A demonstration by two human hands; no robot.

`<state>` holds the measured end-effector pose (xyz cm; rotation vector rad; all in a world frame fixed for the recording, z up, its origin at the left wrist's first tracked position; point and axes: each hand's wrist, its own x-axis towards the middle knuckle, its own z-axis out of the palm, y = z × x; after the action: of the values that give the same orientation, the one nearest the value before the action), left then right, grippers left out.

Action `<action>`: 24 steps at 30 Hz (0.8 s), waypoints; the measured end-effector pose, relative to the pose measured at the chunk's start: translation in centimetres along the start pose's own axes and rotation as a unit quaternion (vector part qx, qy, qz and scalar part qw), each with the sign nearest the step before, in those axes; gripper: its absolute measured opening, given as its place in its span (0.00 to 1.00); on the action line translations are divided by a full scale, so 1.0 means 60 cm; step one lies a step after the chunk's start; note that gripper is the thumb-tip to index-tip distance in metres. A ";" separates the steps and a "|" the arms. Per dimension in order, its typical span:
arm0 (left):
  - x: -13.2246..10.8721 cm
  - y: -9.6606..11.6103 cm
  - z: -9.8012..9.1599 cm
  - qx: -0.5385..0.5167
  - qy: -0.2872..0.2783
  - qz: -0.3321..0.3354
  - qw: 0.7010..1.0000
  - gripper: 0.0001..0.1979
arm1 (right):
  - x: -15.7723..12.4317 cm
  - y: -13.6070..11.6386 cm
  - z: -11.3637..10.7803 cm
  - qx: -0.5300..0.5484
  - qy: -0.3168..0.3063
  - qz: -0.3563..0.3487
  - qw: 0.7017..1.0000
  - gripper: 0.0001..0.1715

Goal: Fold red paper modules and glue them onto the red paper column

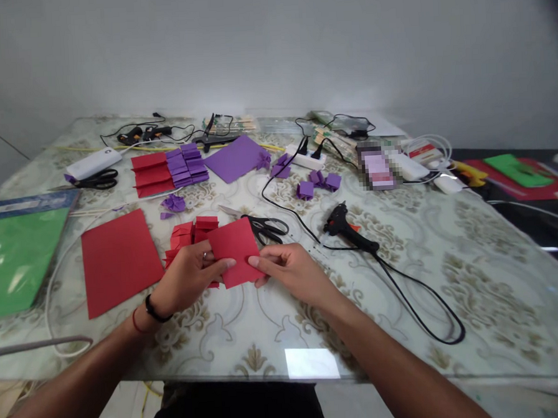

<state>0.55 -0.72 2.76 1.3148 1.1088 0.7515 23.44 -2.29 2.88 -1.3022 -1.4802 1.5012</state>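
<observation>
Paper, a red square [235,251], sits between both hands just above the table [474,273], near its front edge and tilted up toward the camera. The left hand [189,277] is pinched on the square's lower left side, thumb on top; the right hand [294,272] is pinched on its lower right edge, thumb and forefinger together on the sheet. Just behind the square lies a heap of folded red pieces [191,233], and beside it to the right black scissors [265,227]. A larger red sheet [118,261] lies flat to the left, with green paper [15,260] beyond it. To the right rests a black glue gun [350,230], its cord looping over the table. Farther back are pleated red and purple stacks [169,170], a purple sheet [236,157] and small purple pieces [319,183].
</observation>
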 end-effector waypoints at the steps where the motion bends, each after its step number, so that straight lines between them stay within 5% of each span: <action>1: 0.000 0.000 -0.001 -0.004 -0.003 -0.001 1.000 0.14 | 0.000 -0.001 0.000 0.010 -0.005 0.002 1.000 0.30; 15: -0.003 0.010 -0.001 0.079 0.045 0.037 0.995 0.23 | -0.003 -0.006 0.005 0.017 0.011 -0.009 1.000 0.23; 24: -0.011 0.021 0.012 0.044 -0.045 0.043 0.997 0.15 | -0.002 0.006 0.010 -0.008 0.056 -0.050 0.997 0.25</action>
<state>1.17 -1.41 4.08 1.4642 1.0289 0.7061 22.99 -2.66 2.49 -1.2797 -1.4657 1.3339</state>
